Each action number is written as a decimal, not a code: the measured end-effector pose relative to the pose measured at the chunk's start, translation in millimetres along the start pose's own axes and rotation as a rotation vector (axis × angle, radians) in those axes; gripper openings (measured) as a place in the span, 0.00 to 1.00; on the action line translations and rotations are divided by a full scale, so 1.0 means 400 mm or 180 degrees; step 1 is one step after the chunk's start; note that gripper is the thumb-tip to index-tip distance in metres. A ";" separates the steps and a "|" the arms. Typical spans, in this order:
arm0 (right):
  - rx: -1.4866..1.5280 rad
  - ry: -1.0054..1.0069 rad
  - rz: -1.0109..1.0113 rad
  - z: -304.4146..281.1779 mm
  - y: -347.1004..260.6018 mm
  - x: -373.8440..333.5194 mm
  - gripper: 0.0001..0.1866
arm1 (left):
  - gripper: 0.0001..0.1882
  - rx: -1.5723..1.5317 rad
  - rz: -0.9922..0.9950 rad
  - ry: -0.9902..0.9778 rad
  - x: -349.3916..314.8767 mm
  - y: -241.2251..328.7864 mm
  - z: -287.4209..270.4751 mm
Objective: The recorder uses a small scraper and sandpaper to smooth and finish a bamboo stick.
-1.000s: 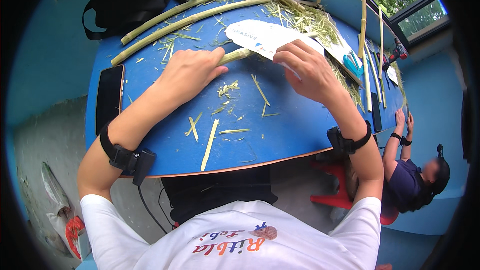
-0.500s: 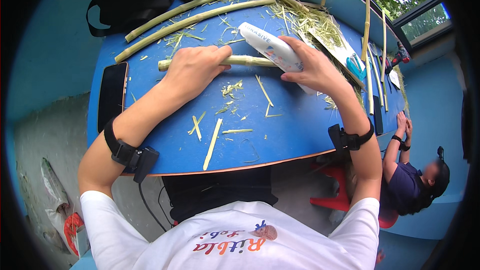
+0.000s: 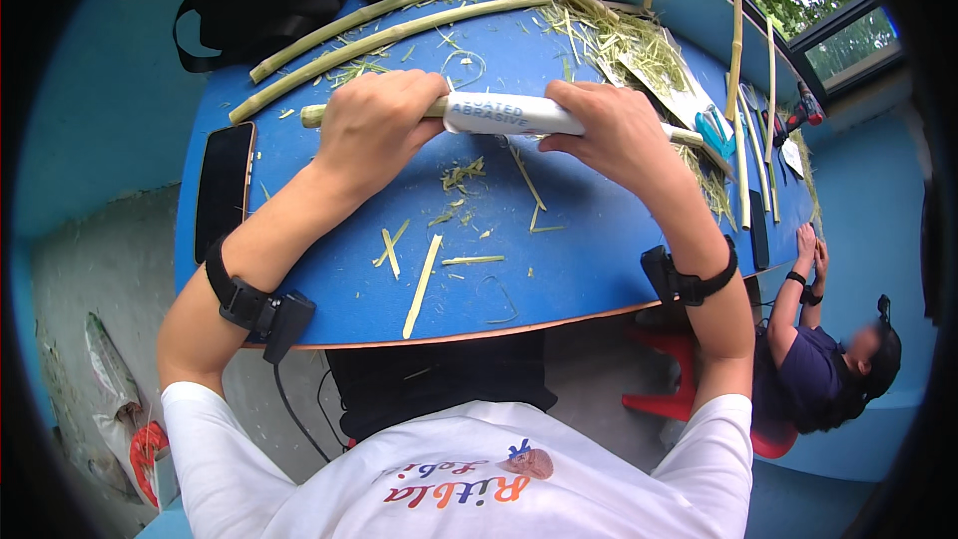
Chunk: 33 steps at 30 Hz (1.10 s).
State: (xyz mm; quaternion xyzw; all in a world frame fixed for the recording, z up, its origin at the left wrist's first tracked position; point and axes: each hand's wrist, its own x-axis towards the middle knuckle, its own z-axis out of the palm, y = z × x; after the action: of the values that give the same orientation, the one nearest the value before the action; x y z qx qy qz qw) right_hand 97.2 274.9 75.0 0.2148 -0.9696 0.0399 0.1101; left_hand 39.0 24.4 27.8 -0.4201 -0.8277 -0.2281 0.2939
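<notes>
A peeled bamboo stick [image 3: 312, 117] lies crosswise above the blue table, its left end sticking out past my left hand [image 3: 374, 130]. That hand is closed around the stick. A white sheet of sandpaper [image 3: 511, 113], printed side outward, is wrapped round the stick's middle. My right hand [image 3: 617, 135] grips the sandpaper over the stick, thumb below and fingers on top. The stick's right end comes out beyond the right hand. The sandpaper's inner face is hidden.
Two long bamboo sticks [image 3: 384, 38] lie at the far left near a black bag [image 3: 274, 0]. A dark phone-like slab [image 3: 226, 190] is at the left. Shavings [image 3: 639, 50] cover the back right, near a teal tool [image 3: 714, 130] and a drill [image 3: 798, 120]. Another person [image 3: 823, 359] sits at right.
The sandpaper has gone from tilted up over the stick to lying along it, wrapped round it. My right hand has closed on it. My left hand moved slightly up and left with the stick.
</notes>
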 end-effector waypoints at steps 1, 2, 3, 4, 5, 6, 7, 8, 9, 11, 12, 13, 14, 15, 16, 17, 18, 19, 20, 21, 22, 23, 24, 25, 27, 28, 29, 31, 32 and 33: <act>-0.0026 0.0063 -0.0025 0.007 -0.010 0.012 0.15 | 0.11 0.0024 -0.0047 0.0008 -0.001 -0.005 -0.002; -0.0050 0.0126 -0.0053 0.012 -0.014 0.020 0.15 | 0.11 0.0049 -0.0097 0.0017 -0.002 -0.009 -0.003; -0.0087 0.0161 -0.0033 0.016 -0.007 0.024 0.16 | 0.11 0.0078 -0.0142 0.0026 -0.001 -0.013 -0.008; -0.0123 0.0196 -0.0015 0.021 0.004 0.028 0.16 | 0.11 0.0167 -0.0168 -0.0021 0.000 -0.019 -0.011; -0.0158 0.0230 0.0002 0.021 0.015 0.029 0.16 | 0.11 0.0256 -0.0195 -0.0067 0.002 -0.026 -0.014; -0.0103 0.0195 0.0129 0.011 0.030 0.031 0.16 | 0.11 0.0370 -0.0228 -0.0101 0.004 -0.036 -0.022; -0.0046 0.0152 0.0254 -0.001 0.054 0.026 0.16 | 0.11 0.0368 -0.0268 -0.0001 0.006 -0.045 -0.029; 0.0011 0.0108 0.0379 -0.010 0.068 0.026 0.16 | 0.11 0.0366 -0.0307 0.0099 0.009 -0.055 -0.037; 0.0122 0.0027 0.0491 -0.018 0.072 0.026 0.15 | 0.11 0.0354 -0.0328 0.0199 0.013 -0.062 -0.039; 0.0347 -0.0137 0.0719 -0.037 0.070 0.025 0.15 | 0.11 0.0400 -0.0350 0.0346 0.015 -0.066 -0.042; 0.0396 -0.0255 0.0794 -0.038 0.069 0.029 0.16 | 0.10 0.0417 -0.0330 0.0361 0.015 -0.062 -0.041; 0.0516 -0.0307 0.0788 -0.035 0.066 0.036 0.17 | 0.10 0.0430 -0.0305 0.0376 0.015 -0.058 -0.040; 0.0635 -0.0357 0.0786 -0.031 0.061 0.046 0.18 | 0.11 0.0423 -0.0311 0.0363 0.015 -0.057 -0.041; 0.0744 -0.0417 0.0788 -0.027 0.055 0.055 0.19 | 0.11 0.0403 -0.0322 0.0354 0.013 -0.056 -0.043; 0.0760 -0.0431 0.0721 -0.021 0.050 0.065 0.19 | 0.11 0.0380 -0.0331 0.0346 0.012 -0.055 -0.045; 0.0775 -0.0444 0.0656 -0.014 0.045 0.074 0.20 | 0.11 0.0367 -0.0330 0.0352 0.013 -0.053 -0.048; 0.0790 -0.0464 0.0589 -0.006 0.037 0.081 0.21 | 0.11 0.0353 -0.0338 0.0357 0.012 -0.052 -0.050; 0.0858 -0.0466 0.0553 -0.002 0.025 0.085 0.21 | 0.11 0.0338 -0.0344 0.0363 0.012 -0.050 -0.049; 0.0927 -0.0466 0.0516 -0.001 0.011 0.089 0.22 | 0.11 0.0336 -0.0293 0.0383 0.011 -0.047 -0.045; 0.1010 -0.0468 0.0470 0.002 -0.004 0.095 0.22 | 0.11 0.0344 -0.0248 0.0391 0.009 -0.045 -0.044; 0.0963 -0.0483 0.0496 0.004 -0.018 0.103 0.23 | 0.11 0.0354 -0.0205 0.0400 0.007 -0.043 -0.043; 0.0995 -0.0483 0.0543 0.001 -0.024 0.100 0.23 | 0.11 0.0350 -0.0203 0.0363 0.007 -0.044 -0.044; 0.1022 -0.0481 0.0568 -0.006 -0.033 0.101 0.23 | 0.11 0.0361 -0.0210 0.0338 0.008 -0.048 -0.051; 0.1050 -0.0481 0.0590 -0.009 -0.039 0.102 0.23 | 0.11 0.0375 -0.0222 0.0314 0.007 -0.051 -0.056; 0.1063 -0.0501 0.0625 -0.002 -0.015 0.088 0.22 | 0.11 0.0481 -0.0178 0.0201 0.012 -0.047 -0.056; 0.1068 -0.0508 0.0624 0.000 0.002 0.081 0.21 | 0.10 0.0548 -0.0164 0.0152 0.015 -0.046 -0.056; 0.1056 -0.0515 0.0666 -0.003 0.016 0.078 0.20 | 0.10 0.0635 -0.0181 0.0097 0.020 -0.047 -0.056; 0.1038 -0.0565 0.0790 -0.005 0.037 0.060 0.19 | 0.11 0.0760 -0.0221 -0.0044 0.023 -0.044 -0.052; 0.1076 -0.0531 0.0750 -0.002 0.043 0.056 0.21 | 0.12 0.0772 -0.0201 -0.0027 0.021 -0.044 -0.052; 0.1055 -0.0530 0.0756 -0.007 0.044 0.055 0.21 | 0.12 0.0815 -0.0195 0.0009 0.020 -0.048 -0.054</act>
State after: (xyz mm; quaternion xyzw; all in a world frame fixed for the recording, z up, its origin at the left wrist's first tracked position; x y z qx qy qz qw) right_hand 70.7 282.1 82.2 0.1168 -0.9740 0.1935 -0.0127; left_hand 25.5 5.2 46.3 -0.3533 -0.8621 -0.1300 0.3391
